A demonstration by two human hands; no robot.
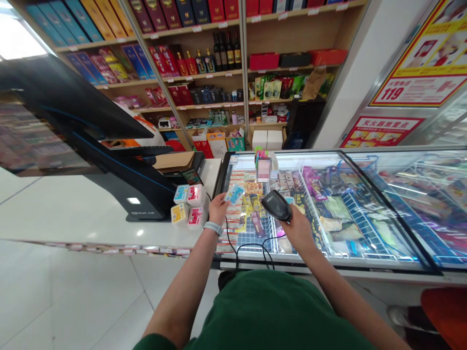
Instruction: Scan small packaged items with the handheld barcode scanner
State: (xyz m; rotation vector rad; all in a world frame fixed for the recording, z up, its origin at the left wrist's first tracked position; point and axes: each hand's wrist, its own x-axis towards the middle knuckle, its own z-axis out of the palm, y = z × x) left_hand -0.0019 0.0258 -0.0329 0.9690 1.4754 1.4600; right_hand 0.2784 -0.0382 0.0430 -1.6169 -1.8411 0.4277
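Observation:
My left hand [218, 209], with a watch [213, 227] at the wrist, pinches a small flat pack with a blue and white label [234, 194] by its left edge, above the freezer's glass top. In my right hand [298, 228] is a black barcode scanner [276, 206], its head tilted toward the pack but apart from it. A black cord [237, 253] loops across the glass between my arms. Left of my left hand, several small clear tubs with blue, pink and yellow labels [188, 204] stand in a cluster on the white counter.
A black checkout screen on a stand [146, 194] rises from the white counter [91, 204] at left. The glass-topped freezer [255, 233] holds bagged goods. Behind it are shelves of boxes and bottles [197, 73]. Someone's red-orange clothing [445, 311] shows at lower right.

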